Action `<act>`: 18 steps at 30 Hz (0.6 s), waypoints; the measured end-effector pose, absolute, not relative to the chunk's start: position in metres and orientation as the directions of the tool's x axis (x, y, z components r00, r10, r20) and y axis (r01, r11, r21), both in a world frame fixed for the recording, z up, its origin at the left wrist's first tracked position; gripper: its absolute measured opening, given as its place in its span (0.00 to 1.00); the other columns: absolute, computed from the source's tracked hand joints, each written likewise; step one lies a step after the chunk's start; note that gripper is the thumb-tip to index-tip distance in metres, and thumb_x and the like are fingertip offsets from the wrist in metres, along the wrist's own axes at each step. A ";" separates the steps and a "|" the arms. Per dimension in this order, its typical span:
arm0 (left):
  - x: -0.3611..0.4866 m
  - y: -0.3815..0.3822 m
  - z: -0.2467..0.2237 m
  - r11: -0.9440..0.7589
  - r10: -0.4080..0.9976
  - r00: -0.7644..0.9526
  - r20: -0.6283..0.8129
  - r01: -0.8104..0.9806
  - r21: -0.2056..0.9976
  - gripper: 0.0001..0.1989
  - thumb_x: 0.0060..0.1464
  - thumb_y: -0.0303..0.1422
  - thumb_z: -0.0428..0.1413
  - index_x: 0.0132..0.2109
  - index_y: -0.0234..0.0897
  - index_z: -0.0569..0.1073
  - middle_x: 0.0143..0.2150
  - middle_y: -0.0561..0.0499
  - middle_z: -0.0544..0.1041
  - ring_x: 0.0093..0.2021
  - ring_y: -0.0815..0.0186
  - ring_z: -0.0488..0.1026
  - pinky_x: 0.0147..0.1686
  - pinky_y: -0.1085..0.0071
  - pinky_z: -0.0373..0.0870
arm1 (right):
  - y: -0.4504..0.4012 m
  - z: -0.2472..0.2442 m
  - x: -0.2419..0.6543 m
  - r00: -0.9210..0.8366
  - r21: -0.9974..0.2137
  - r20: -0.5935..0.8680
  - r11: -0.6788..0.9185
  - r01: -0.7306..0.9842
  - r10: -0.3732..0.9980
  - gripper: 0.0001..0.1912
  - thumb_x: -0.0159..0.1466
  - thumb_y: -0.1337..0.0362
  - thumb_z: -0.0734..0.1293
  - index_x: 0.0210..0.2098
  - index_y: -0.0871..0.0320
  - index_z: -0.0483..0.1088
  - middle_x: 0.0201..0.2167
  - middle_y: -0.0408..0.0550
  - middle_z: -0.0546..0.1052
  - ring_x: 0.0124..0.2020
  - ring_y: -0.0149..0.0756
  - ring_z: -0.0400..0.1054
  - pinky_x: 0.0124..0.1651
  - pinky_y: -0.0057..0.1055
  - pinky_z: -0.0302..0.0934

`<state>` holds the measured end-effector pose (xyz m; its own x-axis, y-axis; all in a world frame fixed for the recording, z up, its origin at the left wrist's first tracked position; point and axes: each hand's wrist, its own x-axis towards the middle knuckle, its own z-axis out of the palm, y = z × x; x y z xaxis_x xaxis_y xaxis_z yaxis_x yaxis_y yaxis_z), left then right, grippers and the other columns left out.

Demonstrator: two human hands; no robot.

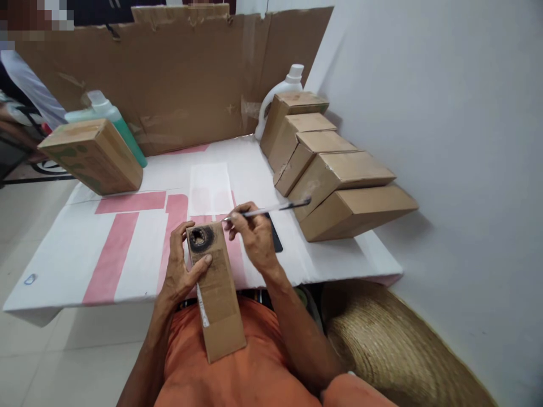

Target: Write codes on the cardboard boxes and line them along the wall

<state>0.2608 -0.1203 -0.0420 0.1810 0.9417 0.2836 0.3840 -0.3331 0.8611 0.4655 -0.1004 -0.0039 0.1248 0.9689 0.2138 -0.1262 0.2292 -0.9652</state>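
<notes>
A long brown cardboard box (218, 294) leans between my lap and the table's front edge. Near its upper end is a hole ringed with black ink or scorching (202, 238). My left hand (182, 268) grips the box from the left, its thumb lying across the top face. Between the fingers of my right hand (254, 234) is a pen (271, 209) with a clear barrel and a dark end. Its tip points left, close to the box's upper right corner; I cannot tell whether it touches. Partly hidden behind my right hand lies a dark flat object (275, 234).
Several cardboard boxes (356, 169) line the table's right side, with a white jug (292, 79) behind them. At the left, another box (93, 155) stands by a green-liquid bottle (127, 135). A cardboard panel (190, 85) closes the back. A straw hat (382, 339) sits lower right; a person is far left.
</notes>
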 end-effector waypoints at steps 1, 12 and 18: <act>0.261 -0.121 -0.042 -0.324 0.945 0.175 0.276 0.383 0.865 0.37 0.58 0.46 0.62 0.68 0.42 0.59 0.66 0.40 0.65 0.66 0.48 0.67 0.65 0.49 0.65 | -0.091 -0.004 0.473 0.144 -0.969 0.217 0.231 -0.092 0.966 0.12 0.71 0.52 0.66 0.40 0.54 0.67 0.36 0.45 0.79 0.30 0.32 0.73 0.29 0.27 0.66; 0.257 -0.118 -0.043 -0.274 0.960 0.144 0.239 0.338 0.900 0.37 0.58 0.47 0.63 0.68 0.43 0.60 0.66 0.41 0.65 0.67 0.48 0.65 0.68 0.47 0.62 | -0.063 -0.067 0.474 0.091 -0.599 -0.198 -0.194 0.777 0.976 0.05 0.68 0.65 0.71 0.35 0.60 0.73 0.40 0.60 0.83 0.44 0.49 0.77 0.42 0.35 0.64; 0.256 -0.116 -0.045 -0.277 0.959 0.151 0.239 0.341 0.898 0.37 0.57 0.48 0.63 0.68 0.43 0.61 0.66 0.41 0.65 0.68 0.48 0.65 0.69 0.47 0.62 | -0.079 -0.064 0.480 0.179 -0.504 -0.231 -0.275 0.819 0.956 0.16 0.70 0.54 0.71 0.47 0.60 0.75 0.48 0.61 0.81 0.50 0.51 0.77 0.48 0.36 0.66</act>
<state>0.2564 -0.1158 -0.0450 0.1509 0.9593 0.2389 0.3415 -0.2773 0.8980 0.4799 -0.0787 -0.0639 0.1792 0.9563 -0.2311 0.8185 -0.2752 -0.5042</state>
